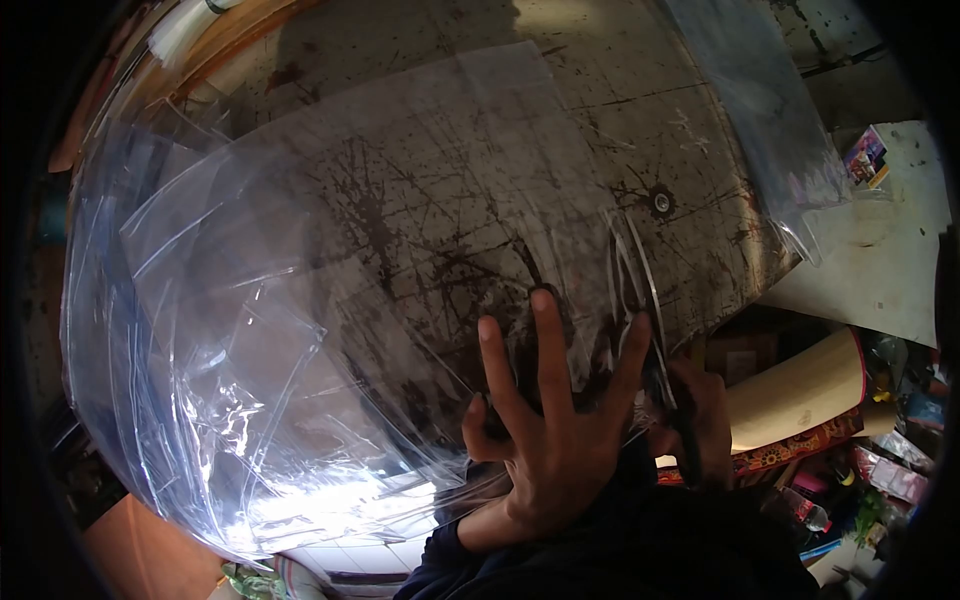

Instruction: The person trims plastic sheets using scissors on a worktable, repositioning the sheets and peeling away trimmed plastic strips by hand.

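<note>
My left hand [555,425] lies with its fingers spread on a clear plastic sheet [240,230], pressing it against the worn, scratched table. To its right, my right hand [712,415] is closed around a pair of scissors [683,440] with dark handles. The narrow blades point away from me along the right part of the sheet; their tips are hard to separate from the shiny plastic edge. Crumpled, glossy layers of the same plastic spread over the left side and hang toward the near edge.
The scratched tabletop [690,240] has a bolt head on its right. Another plastic strip [745,90] hangs over the far right edge. A beige roll [800,400] and loose clutter [900,475] sit below on the right. An orange surface [150,550] shows at lower left.
</note>
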